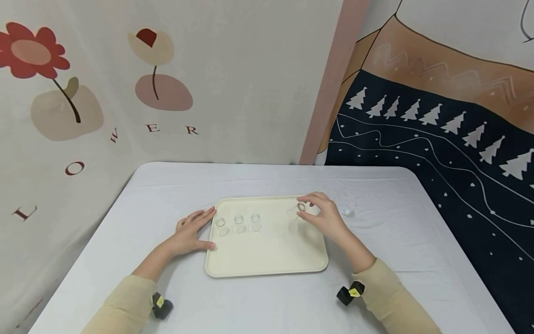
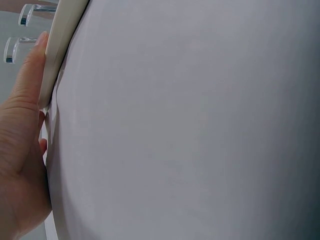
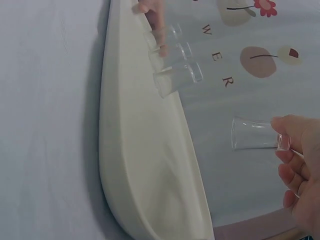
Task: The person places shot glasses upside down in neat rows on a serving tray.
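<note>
My right hand pinches a small clear glass bottle by its neck, above the right part of a cream tray. In the right wrist view the thumb and fingertips are at the neck, and the wider body sticks out past them. My left hand rests spread along the tray's left edge, its thumb on the rim. Between the hands, a row of three clear glass bottles, the nearest to the right hand being one bottle, stands upright on the tray's left half.
Clear glassware stands on the white-covered table just right of the tray; its exact number is hard to tell. Behind the table hangs a printed cloth with flowers and letters. A dark cloth with trees hangs at right.
</note>
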